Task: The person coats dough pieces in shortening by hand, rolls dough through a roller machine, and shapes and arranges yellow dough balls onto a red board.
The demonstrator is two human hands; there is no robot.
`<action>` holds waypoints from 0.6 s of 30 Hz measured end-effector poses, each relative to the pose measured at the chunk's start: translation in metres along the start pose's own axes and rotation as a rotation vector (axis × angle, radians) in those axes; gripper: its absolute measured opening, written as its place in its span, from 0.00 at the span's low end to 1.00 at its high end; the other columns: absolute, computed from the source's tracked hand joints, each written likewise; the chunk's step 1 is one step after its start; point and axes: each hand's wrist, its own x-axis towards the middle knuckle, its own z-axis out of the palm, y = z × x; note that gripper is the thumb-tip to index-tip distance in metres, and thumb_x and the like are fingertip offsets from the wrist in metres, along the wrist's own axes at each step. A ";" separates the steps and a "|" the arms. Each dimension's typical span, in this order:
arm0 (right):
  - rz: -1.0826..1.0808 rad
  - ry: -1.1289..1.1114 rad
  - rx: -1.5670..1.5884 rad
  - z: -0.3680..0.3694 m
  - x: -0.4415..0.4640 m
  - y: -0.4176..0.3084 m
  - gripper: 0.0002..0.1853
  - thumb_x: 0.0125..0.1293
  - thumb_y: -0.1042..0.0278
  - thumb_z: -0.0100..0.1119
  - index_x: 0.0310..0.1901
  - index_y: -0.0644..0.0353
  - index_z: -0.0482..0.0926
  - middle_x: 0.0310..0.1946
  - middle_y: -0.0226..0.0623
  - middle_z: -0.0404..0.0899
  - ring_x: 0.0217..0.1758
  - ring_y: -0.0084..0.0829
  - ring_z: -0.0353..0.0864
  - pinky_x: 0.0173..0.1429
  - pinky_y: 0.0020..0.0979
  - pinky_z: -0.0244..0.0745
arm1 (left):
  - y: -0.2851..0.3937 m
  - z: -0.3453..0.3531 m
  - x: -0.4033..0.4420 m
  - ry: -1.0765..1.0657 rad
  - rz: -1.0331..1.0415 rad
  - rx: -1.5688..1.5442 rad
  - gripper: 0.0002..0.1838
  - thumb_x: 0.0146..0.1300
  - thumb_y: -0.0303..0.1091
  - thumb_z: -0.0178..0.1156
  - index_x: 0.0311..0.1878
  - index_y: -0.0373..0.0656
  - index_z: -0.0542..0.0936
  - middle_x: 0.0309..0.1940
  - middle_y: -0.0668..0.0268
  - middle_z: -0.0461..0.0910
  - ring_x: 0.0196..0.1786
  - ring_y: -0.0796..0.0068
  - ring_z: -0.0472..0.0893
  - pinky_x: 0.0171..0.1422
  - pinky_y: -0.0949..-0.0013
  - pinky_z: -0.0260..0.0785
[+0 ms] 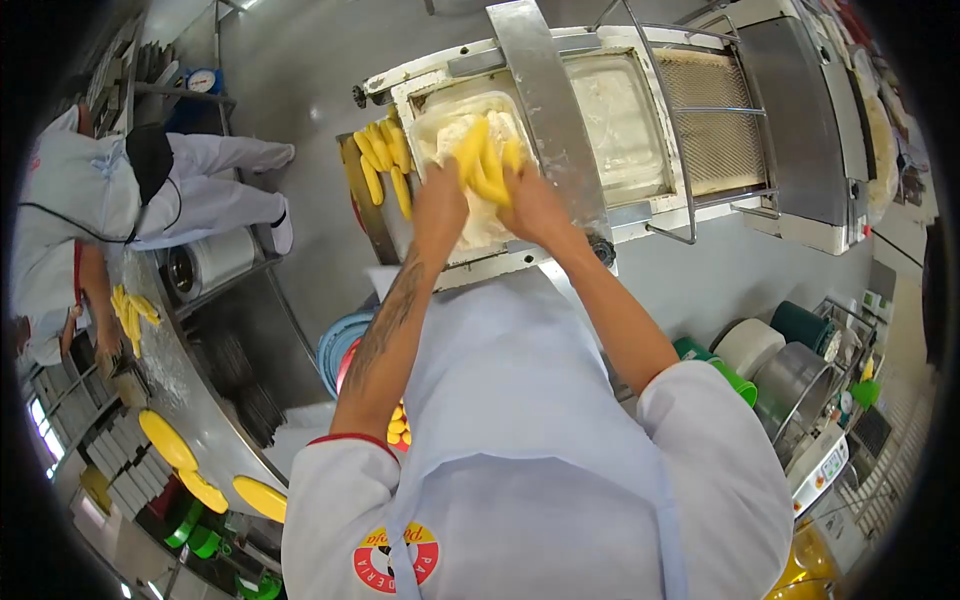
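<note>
Over a pale tub (455, 232) of white, grated-looking or powdery stuff (458, 128), several yellow dough sticks (487, 165) are bunched between both my hands, slightly blurred. My left hand (440, 207) closes on them from the left side. My right hand (537, 207) grips them from the right, its fingertips partly hidden by the sticks. More yellow dough sticks (385, 150) lie on a metal tray (372, 220) just left of the tub.
The tub sits in a white machine frame with a metal crossbar (550, 110), a second tub (620, 130) and wire guard. Left, a co-worker's hand (108, 335) is near yellow dough pieces (132, 312) on a metal table (190, 385). Bins (750, 350) stand at right.
</note>
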 end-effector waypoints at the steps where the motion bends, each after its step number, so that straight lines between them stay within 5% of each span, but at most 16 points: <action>1: 0.027 -0.068 0.050 0.005 -0.013 0.002 0.33 0.53 0.65 0.68 0.63 0.63 0.74 0.44 0.57 0.79 0.51 0.56 0.79 0.56 0.47 0.76 | -0.005 0.019 -0.011 -0.163 -0.036 0.044 0.18 0.59 0.21 0.55 0.54 0.37 0.74 0.44 0.40 0.74 0.45 0.38 0.80 0.50 0.42 0.73; 3: 0.048 -0.169 0.129 0.001 -0.013 0.013 0.33 0.55 0.65 0.67 0.65 0.59 0.75 0.46 0.56 0.79 0.52 0.56 0.79 0.57 0.47 0.75 | -0.015 0.029 -0.009 -0.027 0.028 0.031 0.12 0.59 0.21 0.55 0.48 0.37 0.74 0.43 0.41 0.74 0.43 0.38 0.81 0.47 0.43 0.74; 5: -0.030 -0.007 0.205 -0.023 0.019 0.017 0.31 0.55 0.65 0.67 0.65 0.55 0.76 0.44 0.55 0.79 0.51 0.55 0.80 0.56 0.46 0.76 | -0.014 0.007 0.003 -0.073 0.008 0.103 0.08 0.60 0.21 0.56 0.43 0.36 0.76 0.43 0.43 0.76 0.44 0.40 0.81 0.45 0.47 0.74; 7: -0.106 0.159 0.269 -0.056 0.022 0.004 0.29 0.56 0.66 0.66 0.63 0.54 0.78 0.43 0.53 0.80 0.49 0.54 0.80 0.55 0.46 0.76 | 0.002 -0.030 0.021 0.128 0.073 0.046 0.19 0.59 0.22 0.57 0.55 0.40 0.77 0.42 0.49 0.77 0.40 0.45 0.82 0.43 0.49 0.76; 10: -0.201 0.379 0.276 -0.082 0.027 -0.012 0.25 0.57 0.65 0.67 0.59 0.56 0.80 0.40 0.52 0.82 0.47 0.53 0.81 0.51 0.47 0.76 | 0.036 -0.069 0.031 0.268 0.155 0.266 0.23 0.60 0.23 0.55 0.60 0.42 0.76 0.40 0.52 0.76 0.37 0.52 0.82 0.39 0.53 0.77; 12: -0.267 0.457 0.180 -0.066 0.022 -0.012 0.26 0.57 0.65 0.67 0.59 0.59 0.79 0.39 0.53 0.82 0.46 0.52 0.81 0.50 0.48 0.76 | 0.011 -0.029 0.026 0.308 0.233 0.486 0.22 0.65 0.26 0.52 0.62 0.43 0.75 0.38 0.57 0.79 0.33 0.65 0.82 0.32 0.63 0.76; 14: -0.046 -0.318 0.020 -0.011 0.020 0.012 0.26 0.59 0.65 0.65 0.61 0.55 0.78 0.51 0.55 0.80 0.51 0.51 0.81 0.55 0.48 0.76 | -0.004 -0.006 -0.006 -0.043 0.212 0.566 0.11 0.64 0.30 0.53 0.46 0.41 0.81 0.41 0.53 0.82 0.46 0.55 0.83 0.51 0.52 0.74; 15: -0.454 0.264 0.030 0.101 0.017 0.065 0.28 0.59 0.62 0.66 0.63 0.53 0.78 0.56 0.55 0.79 0.56 0.51 0.81 0.60 0.47 0.76 | -0.026 0.046 -0.016 0.031 0.258 0.523 0.12 0.64 0.30 0.54 0.49 0.40 0.80 0.48 0.52 0.81 0.49 0.53 0.83 0.52 0.53 0.76; 16: -0.176 -0.211 0.098 0.051 -0.005 0.039 0.30 0.58 0.60 0.66 0.65 0.52 0.77 0.59 0.53 0.78 0.59 0.51 0.79 0.65 0.46 0.74 | -0.050 0.099 -0.025 0.103 0.307 0.482 0.14 0.64 0.30 0.55 0.52 0.40 0.79 0.54 0.50 0.80 0.52 0.51 0.82 0.54 0.53 0.77; 18: -0.097 -0.259 0.126 0.026 0.001 0.031 0.25 0.55 0.60 0.67 0.57 0.55 0.83 0.50 0.53 0.83 0.54 0.51 0.82 0.60 0.46 0.77 | -0.032 0.061 -0.001 0.057 0.149 0.254 0.14 0.62 0.27 0.55 0.50 0.42 0.80 0.45 0.51 0.80 0.49 0.48 0.82 0.51 0.49 0.76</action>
